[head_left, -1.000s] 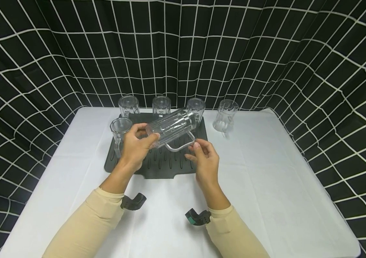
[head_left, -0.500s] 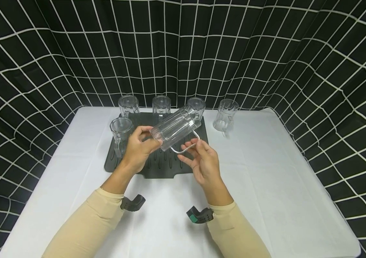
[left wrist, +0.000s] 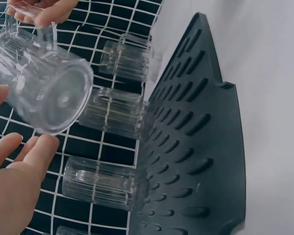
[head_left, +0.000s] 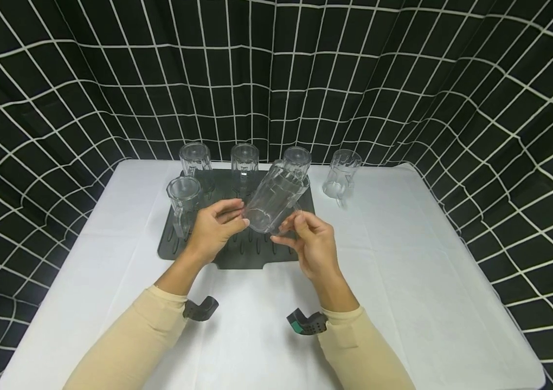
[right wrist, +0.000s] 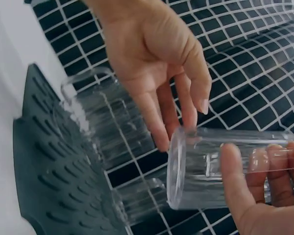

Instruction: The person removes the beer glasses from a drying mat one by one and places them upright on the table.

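L to R, all rel. to the hands.

Far L: black gridded cloth, runs behind both hands & round to far R too. L sleeve, beige, below L hand, w/ dark wrist mount on its inner side. Front-L mug just L of & slightly behind L hand, on mat, handle twd person. Back-L mug behind that, also on mat.

L hand: fingers spread, near straight, thumb apart; tips at base end of held mug, touching or just beside, can't tell. Mat, dark w/ raised ridges, lies under/behind both hands. Mid mug behind gap btwn hands, on mat.

Held mug: clear, handled, up off mat btwn hands, tilted, base low twd L hand, mouth up & away. Back-R mug right behind it, partly covered by it, on mat.

R hand: thumb + fingers pinching held mug's handle. R wrist mount, dark w/ green patch, below R hand; R sleeve, beige, same side. Off-mat mug upright on desk, behind & R of R hand. Desk has white cover, extends R of R hand.
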### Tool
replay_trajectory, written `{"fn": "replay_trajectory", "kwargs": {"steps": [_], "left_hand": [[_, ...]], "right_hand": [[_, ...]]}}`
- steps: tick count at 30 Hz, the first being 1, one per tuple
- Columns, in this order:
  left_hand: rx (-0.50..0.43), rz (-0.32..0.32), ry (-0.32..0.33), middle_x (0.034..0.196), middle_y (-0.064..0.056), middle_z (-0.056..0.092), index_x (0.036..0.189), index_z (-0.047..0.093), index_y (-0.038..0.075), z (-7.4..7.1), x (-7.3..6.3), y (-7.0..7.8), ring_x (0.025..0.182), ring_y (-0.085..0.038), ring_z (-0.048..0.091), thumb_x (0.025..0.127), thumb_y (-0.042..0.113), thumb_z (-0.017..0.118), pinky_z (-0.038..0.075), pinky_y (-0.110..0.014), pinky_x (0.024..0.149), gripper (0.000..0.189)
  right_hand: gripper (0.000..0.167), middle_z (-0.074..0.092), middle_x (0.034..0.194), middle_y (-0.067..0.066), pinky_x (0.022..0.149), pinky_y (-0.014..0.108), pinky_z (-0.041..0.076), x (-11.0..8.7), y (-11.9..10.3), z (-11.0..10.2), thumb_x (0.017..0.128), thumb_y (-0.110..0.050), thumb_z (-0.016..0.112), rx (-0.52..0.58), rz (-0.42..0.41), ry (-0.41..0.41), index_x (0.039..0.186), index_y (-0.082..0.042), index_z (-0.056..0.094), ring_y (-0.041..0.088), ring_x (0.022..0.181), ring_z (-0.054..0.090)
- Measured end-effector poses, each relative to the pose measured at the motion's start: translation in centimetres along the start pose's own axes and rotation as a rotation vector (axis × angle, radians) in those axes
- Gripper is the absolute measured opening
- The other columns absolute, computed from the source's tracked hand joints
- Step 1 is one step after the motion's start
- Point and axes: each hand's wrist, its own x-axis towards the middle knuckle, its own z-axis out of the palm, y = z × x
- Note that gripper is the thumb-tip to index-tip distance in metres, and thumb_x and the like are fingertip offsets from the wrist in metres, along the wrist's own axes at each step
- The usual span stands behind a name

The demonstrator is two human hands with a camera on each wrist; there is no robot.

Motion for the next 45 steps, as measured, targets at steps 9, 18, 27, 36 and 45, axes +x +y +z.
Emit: {"fn": "replay_trajectory", "kwargs": {"steps": [9,18,27,36,45], "left_hand": [[0.121,0.057,0.019,0.133,-0.016,0.050,0.133,0.048,-0.006,-0.4,-0.5,0.2,0.121,-0.027,0.052,0.086,0.000,0.070,0.046,-0.032,0.099,0.053],[0.211,0.235,0.119,0.129,-0.019,0.051,0.130,0.048,-0.010,-1.8,-2.0,0.8,0.118,-0.030,0.053,0.083,-0.005,0.072,0.046,-0.034,0.099,0.054],[0.261,0.364,0.438,0.119,-0.018,0.058,0.122,0.056,-0.012,-6.9,-5.5,2.4,0.108,-0.023,0.060,0.077,-0.018,0.070,0.050,-0.031,0.093,0.047],[0.433,0.077,0.539,0.131,-0.015,0.055,0.135,0.051,0.000,-10.7,-6.1,-1.2,0.119,-0.028,0.055,0.083,0.003,0.075,0.048,-0.030,0.096,0.057],[0.536,-0.175,0.418,0.147,-0.023,0.036,0.146,0.037,0.000,-12.3,-6.2,-4.6,0.129,-0.044,0.041,0.088,0.025,0.074,0.043,-0.046,0.100,0.073]], "right_hand": [[0.026,0.060,0.083,0.017,0.072,0.047,0.058,-0.3,-0.1,-0.8,0.099,-0.002,0.053,-0.290,-0.096,-0.013,0.091,0.023,0.056,0.030,0.081,0.063],[0.025,0.058,0.084,0.025,0.070,0.045,0.059,-0.4,-0.6,-2.2,0.098,-0.001,0.054,-0.364,-0.142,0.008,0.089,0.023,0.057,0.034,0.077,0.063],[0.030,0.060,0.081,0.019,0.070,0.043,0.059,-0.3,-2.0,-4.3,0.099,-0.003,0.053,-0.349,-0.161,0.064,0.087,0.024,0.055,0.029,0.079,0.060],[0.033,0.060,0.079,0.016,0.069,0.039,0.059,-0.2,-3.9,-6.4,0.098,-0.002,0.053,-0.310,-0.174,0.184,0.090,0.029,0.049,0.026,0.077,0.059],[0.032,0.059,0.080,0.018,0.068,0.038,0.060,-0.3,-5.6,-8.6,0.098,-0.005,0.055,-0.274,-0.198,0.251,0.085,0.024,0.055,0.026,0.079,0.058]]}}
